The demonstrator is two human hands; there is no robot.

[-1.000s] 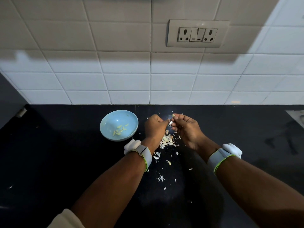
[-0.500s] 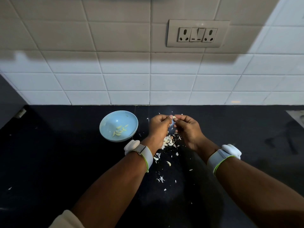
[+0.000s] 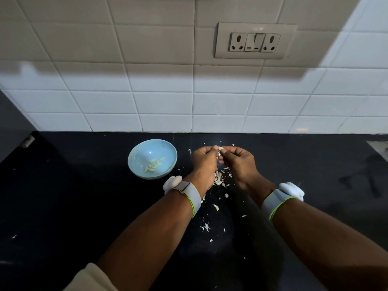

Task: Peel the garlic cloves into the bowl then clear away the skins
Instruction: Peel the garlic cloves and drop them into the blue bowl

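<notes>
A pale garlic clove is pinched between the fingertips of my left hand and my right hand, held just above the black counter. Both hands meet at the clove, to the right of a light blue bowl that holds several peeled cloves. Below the hands lies a heap of white garlic skins, partly hidden by my wrists. More skin flakes are scattered nearer to me between my forearms.
A white tiled wall rises right behind the counter, with a socket plate above the hands. A dark surface stands at the far left. Both wrists carry white bands.
My hands have closed together and shifted slightly left and away from me; the clove has been turned between the fingertips. The bowl and the skin heap have not moved.
</notes>
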